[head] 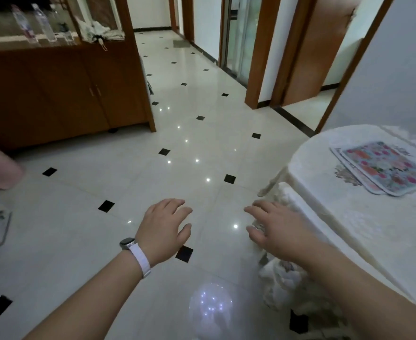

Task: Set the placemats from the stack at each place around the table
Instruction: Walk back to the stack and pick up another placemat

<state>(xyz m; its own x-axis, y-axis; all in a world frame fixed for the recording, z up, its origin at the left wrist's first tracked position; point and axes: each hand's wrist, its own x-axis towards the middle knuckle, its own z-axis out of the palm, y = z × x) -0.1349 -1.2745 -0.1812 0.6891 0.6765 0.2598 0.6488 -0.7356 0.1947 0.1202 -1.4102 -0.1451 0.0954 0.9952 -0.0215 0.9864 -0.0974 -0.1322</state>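
The placemats [386, 166] lie stacked on the table [324, 192] at three o'clock, floral side up. Right hand [273, 229] hovers by the table's edge, open and empty. Left hand [164, 229], wearing a watch [128, 242], hangs open, empty, over the floor [153, 180].

Glossy white tile floor [118, 182] with small black diamond insets, ceiling lights reflecting off it. Wood cabinet [62, 94] on the left, bottles [33, 23] on top, probably plastic. Hallway ahead, wood-framed doorways [258, 57] on the right, white walls [393, 69].
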